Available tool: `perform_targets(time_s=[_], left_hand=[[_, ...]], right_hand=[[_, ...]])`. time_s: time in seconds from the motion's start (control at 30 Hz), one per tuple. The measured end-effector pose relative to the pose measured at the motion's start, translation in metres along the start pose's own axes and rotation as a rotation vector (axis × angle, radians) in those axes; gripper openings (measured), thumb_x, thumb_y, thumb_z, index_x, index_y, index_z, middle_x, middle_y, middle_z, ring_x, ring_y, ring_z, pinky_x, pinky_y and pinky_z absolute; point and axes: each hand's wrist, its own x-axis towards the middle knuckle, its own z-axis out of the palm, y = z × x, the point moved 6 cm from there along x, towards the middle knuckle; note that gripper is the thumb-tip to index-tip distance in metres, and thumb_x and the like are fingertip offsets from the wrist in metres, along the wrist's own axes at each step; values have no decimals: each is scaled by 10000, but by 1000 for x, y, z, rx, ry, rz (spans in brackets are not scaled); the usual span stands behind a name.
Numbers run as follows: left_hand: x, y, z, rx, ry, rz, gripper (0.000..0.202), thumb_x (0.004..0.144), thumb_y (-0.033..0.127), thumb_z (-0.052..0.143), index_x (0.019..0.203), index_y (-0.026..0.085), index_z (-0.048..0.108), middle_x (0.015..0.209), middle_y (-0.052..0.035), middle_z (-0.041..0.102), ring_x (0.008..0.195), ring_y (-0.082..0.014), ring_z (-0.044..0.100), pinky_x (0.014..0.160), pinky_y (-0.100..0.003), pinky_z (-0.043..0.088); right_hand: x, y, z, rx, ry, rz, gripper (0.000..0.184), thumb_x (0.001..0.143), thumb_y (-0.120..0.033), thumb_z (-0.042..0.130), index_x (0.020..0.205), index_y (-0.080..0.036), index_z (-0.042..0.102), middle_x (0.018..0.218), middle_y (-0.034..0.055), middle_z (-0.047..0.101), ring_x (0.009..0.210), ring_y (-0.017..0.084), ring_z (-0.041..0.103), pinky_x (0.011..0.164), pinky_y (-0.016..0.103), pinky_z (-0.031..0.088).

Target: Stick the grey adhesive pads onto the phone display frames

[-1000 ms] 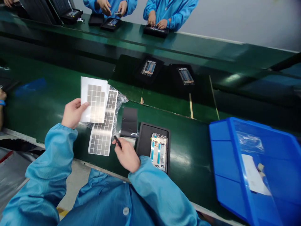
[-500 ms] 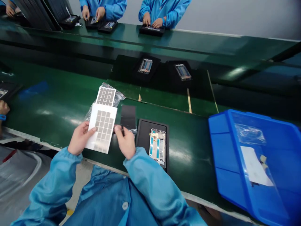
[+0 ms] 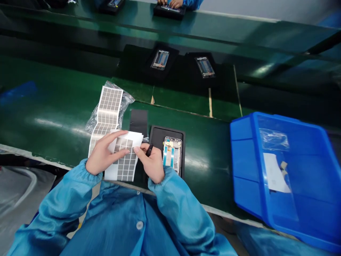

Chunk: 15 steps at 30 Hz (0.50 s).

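My left hand (image 3: 108,153) lies over a white sheet of grey square stickers (image 3: 126,161), thumb and forefinger spread apart across its face. At the sheet's right edge my right hand (image 3: 150,160) pinches it between thumb and finger. A slim black tool (image 3: 149,150), its kind unclear, also sits in that hand. Behind my left hand a longer strip of sticker sheets (image 3: 109,103) lies folded on a clear plastic bag (image 3: 92,122). Just right of my right hand, an opened phone frame (image 3: 172,153) with blue strips rests in a black tray (image 3: 157,133).
A dark rectangular sheet (image 3: 138,121) lies behind my hands. To the right stands a blue bin (image 3: 245,167) holding clear plastic and white paper. Farther back are two phone frames (image 3: 160,59) on black trays. Across the bench, a co-worker's hands (image 3: 173,4) work over another tray.
My left hand has shifted from gripping the sheet's left edge to lying spread over it. My right hand now pinches the sheet's right edge. More of the strip behind shows; the view has tilted down.
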Motion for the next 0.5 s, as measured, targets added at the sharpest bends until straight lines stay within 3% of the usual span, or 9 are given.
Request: perform_targets(time_s=[0.1, 0.17, 0.27, 0.33, 0.4, 0.5], left_hand=[[4, -2, 7, -136, -32, -90, 476, 770, 436, 793, 1189, 230, 700, 1193, -60, 713, 1088, -251, 680, 958, -356, 578], [3, -5, 9, -166, 0, -129, 435, 745, 412, 816, 1127, 222, 732, 1108, -50, 743, 1004, -234, 706, 914, -336, 595], [-1, -7, 9, -132, 69, -133, 364, 744, 374, 820, 1072, 227, 760, 1071, -35, 756, 1023, -228, 704, 945, -329, 584], [-4, -7, 11, -105, 79, -135, 343, 757, 367, 811, 1070, 236, 764, 1081, -29, 755, 1039, -227, 700, 955, -332, 581], [-7, -5, 14, -82, 77, -147, 340, 770, 376, 799, 1079, 239, 765, 1088, -30, 753, 1033, -228, 702, 941, -337, 586], [-9, 0, 18, -42, 92, -173, 343, 773, 403, 791, 1069, 232, 772, 1071, -37, 758, 1000, -236, 710, 907, -345, 595]], right_hand=[[-3, 2, -3, -23, -59, -8, 344, 870, -506, 653, 812, -170, 703, 647, -7, 597, 588, 117, 509, 583, 254, 437], [-5, -2, -12, -40, -28, -81, 352, 930, -496, 569, 851, -181, 705, 727, 16, 616, 678, 141, 559, 655, 278, 477], [-13, -11, -40, -57, 194, -231, 391, 991, -450, 461, 793, -193, 679, 823, 42, 612, 777, 157, 576, 739, 307, 497], [-19, -14, -54, -31, 277, -252, 429, 993, -474, 446, 712, -198, 617, 750, 29, 559, 674, 144, 541, 640, 295, 490], [-22, -19, -56, 46, 218, -264, 396, 960, -520, 502, 728, -209, 583, 747, 16, 537, 618, 137, 545, 570, 291, 500], [-25, -32, -48, 101, 84, -313, 228, 860, -438, 703, 858, -227, 616, 906, 28, 592, 729, 157, 652, 679, 337, 589]])
